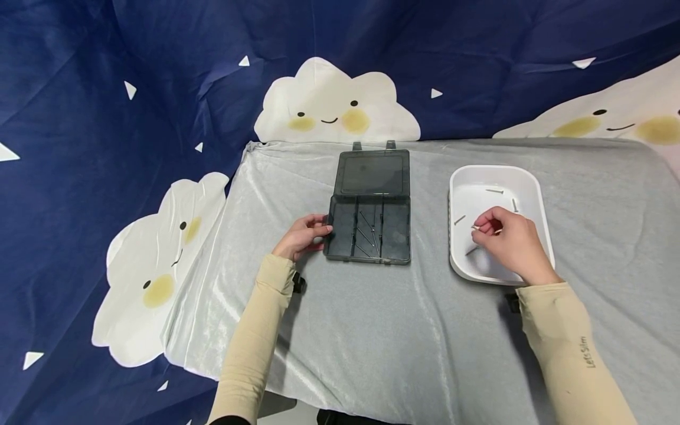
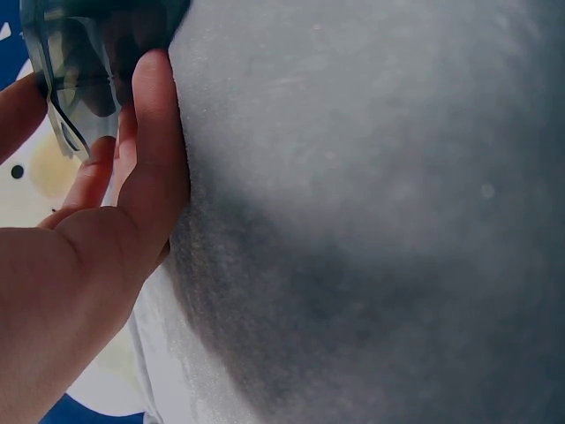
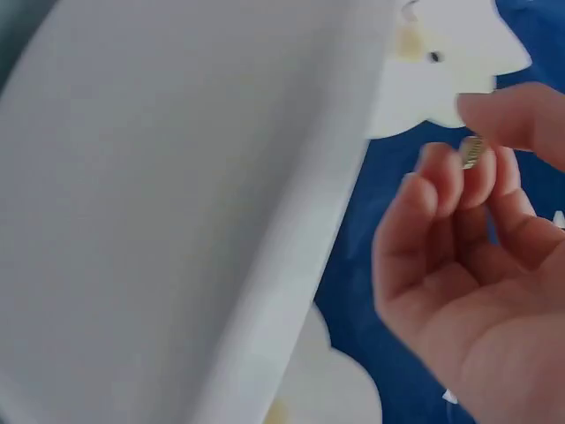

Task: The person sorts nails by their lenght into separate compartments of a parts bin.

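My left hand [image 1: 301, 237] grips the left edge of a dark translucent compartment box [image 1: 395, 230], thumb on its rim. The box's lid [image 1: 373, 172] lies folded back, and several long thin nails [image 1: 365, 236] lie in its middle compartment. In the left wrist view, fingers [image 2: 157, 115] hold a corner of the box. Over the white plastic bin [image 1: 461, 273], my right hand [image 1: 511, 242] pinches a small screw [image 3: 472, 152] between thumb and fingers. Threads show on it in the right wrist view; the rest is hidden by the fingers.
Several loose screws, among them one at the back [image 1: 494, 190], lie apart in the bin. A grey cloth [image 1: 372, 330] covers the table. Behind and to the left hangs a dark blue curtain [image 1: 175, 47] with clouds printed on it.
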Demonstrator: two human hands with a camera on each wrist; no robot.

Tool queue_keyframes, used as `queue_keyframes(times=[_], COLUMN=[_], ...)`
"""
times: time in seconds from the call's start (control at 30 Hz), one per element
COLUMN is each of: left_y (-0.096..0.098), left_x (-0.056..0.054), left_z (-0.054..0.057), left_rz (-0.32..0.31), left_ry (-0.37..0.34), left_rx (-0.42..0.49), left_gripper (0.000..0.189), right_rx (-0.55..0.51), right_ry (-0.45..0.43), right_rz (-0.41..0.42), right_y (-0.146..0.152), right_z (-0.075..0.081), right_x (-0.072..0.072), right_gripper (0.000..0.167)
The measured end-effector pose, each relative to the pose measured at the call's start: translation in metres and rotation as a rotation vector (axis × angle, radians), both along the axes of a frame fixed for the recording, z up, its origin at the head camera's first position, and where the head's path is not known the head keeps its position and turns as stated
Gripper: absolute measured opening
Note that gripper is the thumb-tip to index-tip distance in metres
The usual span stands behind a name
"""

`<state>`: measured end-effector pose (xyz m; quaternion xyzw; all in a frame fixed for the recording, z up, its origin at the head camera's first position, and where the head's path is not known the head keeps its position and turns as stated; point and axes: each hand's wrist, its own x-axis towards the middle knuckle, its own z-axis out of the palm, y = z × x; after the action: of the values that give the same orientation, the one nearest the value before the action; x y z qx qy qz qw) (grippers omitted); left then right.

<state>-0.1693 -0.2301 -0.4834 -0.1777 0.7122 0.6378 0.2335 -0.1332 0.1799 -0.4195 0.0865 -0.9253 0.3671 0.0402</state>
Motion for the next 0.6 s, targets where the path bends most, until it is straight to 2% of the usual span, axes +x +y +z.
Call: queue_keyframes(times=[0.17,0.3,0.6], left_y=[0.0,0.0,0.001], left_x=[0.0,0.0,0.001], left_z=[0.001,0.0,0.002], left_rz=[-0.005,-0.009,-0.005], left_ry=[0.008,0.012,0.009], left_rx=[-0.002,0.0,0.005], left_gripper=[0.052,0.052,0.051], right_rx=[-0.14,-0.194,-0.213], right_ry=[0.034,0.063,0.083], right_rz=[-0.008,-0.01,0.077], right_y=[-0.016,-0.027,-0.054], right_z=[0.017,0.024,0.019], right_x=[0.003,0.005,0.006], right_gripper=[0.012,0.013,0.01])
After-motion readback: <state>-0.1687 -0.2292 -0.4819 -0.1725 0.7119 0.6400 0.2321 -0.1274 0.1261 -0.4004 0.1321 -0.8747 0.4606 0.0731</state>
